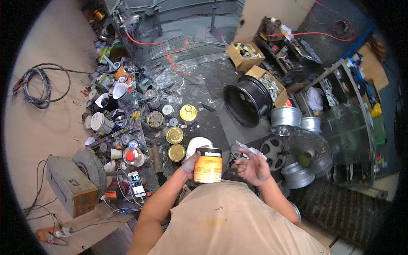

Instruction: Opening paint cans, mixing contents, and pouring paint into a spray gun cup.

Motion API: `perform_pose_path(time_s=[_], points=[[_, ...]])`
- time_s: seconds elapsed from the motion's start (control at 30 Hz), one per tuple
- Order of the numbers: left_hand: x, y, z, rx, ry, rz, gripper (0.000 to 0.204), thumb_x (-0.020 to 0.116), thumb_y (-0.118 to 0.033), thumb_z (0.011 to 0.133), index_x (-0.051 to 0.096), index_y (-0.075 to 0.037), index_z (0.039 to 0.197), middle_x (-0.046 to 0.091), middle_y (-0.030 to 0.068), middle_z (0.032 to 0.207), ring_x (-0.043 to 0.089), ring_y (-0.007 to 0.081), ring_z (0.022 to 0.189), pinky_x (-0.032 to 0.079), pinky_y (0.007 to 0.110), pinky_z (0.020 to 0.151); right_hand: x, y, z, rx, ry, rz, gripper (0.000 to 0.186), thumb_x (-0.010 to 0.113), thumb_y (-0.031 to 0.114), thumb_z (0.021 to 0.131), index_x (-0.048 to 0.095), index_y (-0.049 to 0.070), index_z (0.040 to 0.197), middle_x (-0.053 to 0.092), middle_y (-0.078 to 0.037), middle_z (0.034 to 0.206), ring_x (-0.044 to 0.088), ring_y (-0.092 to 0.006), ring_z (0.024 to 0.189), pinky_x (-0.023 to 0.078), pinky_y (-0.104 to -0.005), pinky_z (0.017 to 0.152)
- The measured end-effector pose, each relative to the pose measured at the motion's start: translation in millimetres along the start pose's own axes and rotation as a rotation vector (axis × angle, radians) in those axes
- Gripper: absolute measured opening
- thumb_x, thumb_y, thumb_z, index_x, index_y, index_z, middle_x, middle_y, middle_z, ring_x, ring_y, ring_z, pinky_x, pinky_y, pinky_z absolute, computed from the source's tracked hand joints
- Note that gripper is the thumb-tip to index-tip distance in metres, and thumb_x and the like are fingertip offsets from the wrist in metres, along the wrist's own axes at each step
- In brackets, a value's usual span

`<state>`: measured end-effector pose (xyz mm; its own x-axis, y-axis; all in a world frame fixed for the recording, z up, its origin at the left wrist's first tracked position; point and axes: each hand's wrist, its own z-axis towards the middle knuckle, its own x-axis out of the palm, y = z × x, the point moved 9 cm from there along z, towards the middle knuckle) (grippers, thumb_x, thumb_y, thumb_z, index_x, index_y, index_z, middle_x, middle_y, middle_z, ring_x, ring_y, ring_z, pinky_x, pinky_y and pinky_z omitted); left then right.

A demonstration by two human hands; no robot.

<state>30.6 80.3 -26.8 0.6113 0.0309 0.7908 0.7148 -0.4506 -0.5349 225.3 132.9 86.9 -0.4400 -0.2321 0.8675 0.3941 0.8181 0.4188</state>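
My left hand [189, 165] is wrapped round a paint can [208, 166] with an orange-yellow label and a dark band near its top, held upright in front of my body. To the right of the can, my right hand [256, 168] is raised with its fingers apart and nothing in them. Just beyond the can is a white round container [196, 145], partly hidden by it. Two gold-lidded cans [174, 135] stand on the floor left of that. Farther off is a yellow-topped can [188, 113].
Paint cans and cups crowd a bench [142, 140] on the left, where a phone [136, 184] lies among cables. A black wheel rim [246, 102], silver rims [286, 117] and a fan [309, 155] stand on the right. A red hose [174, 63] crosses the far floor near cardboard boxes [242, 62].
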Motion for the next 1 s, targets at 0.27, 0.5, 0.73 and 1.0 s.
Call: perform_pose_path(time_s=[0.27,0.5,0.73,1.0], points=[[46.6,25.2,98.4,-0.055,-0.301,-0.557,0.084,0.035,-0.072,0.105,0.047,-0.005,0.155,0.061,0.0203,0.147,0.064,0.0368,0.131,0.049,0.056,0.114,-140.3,187.9,18.3,-0.052,-0.468,-0.383,0.049,0.059,0.037,0.106,0.053,0.006,0.143,0.07,-0.011,0.12,0.069,-0.0199,0.095,0.056,-0.0347,0.084],[61.9,-31.5,167.1,0.004,-0.591,0.092,0.056,0.055,-0.029,0.11,0.029,-0.013,0.157,0.059,0.0203,0.142,0.068,0.0345,0.122,0.061,0.048,0.097,-200.3,278.2,53.1,0.08,-0.488,-0.51,0.04,0.062,0.032,0.105,0.058,0.007,0.137,0.071,-0.006,0.112,0.069,-0.0156,0.091,0.055,-0.0311,0.081],[70.2,-57.4,194.3,0.19,-0.507,-0.552,0.068,0.041,-0.062,0.108,0.053,-0.008,0.147,0.067,0.0197,0.137,0.068,0.0352,0.122,0.053,0.056,0.108,-170.8,305.1,138.0,0.086,-0.38,-0.602,0.038,0.06,0.031,0.106,0.059,0.008,0.136,0.072,-0.005,0.109,0.069,-0.0139,0.086,0.055,-0.0286,0.075],[33.2,-141.7,203.0,0.451,-0.591,-0.815,0.084,0.033,-0.075,0.103,0.055,-0.007,0.147,0.066,0.0216,0.138,0.066,0.038,0.125,0.049,0.06,0.113,-135.0,313.8,240.2,0.289,-0.21,-0.768,0.038,0.064,0.025,0.105,0.06,0.005,0.137,0.07,-0.009,0.117,0.066,-0.0153,0.095,0.054,-0.0313,0.082]])
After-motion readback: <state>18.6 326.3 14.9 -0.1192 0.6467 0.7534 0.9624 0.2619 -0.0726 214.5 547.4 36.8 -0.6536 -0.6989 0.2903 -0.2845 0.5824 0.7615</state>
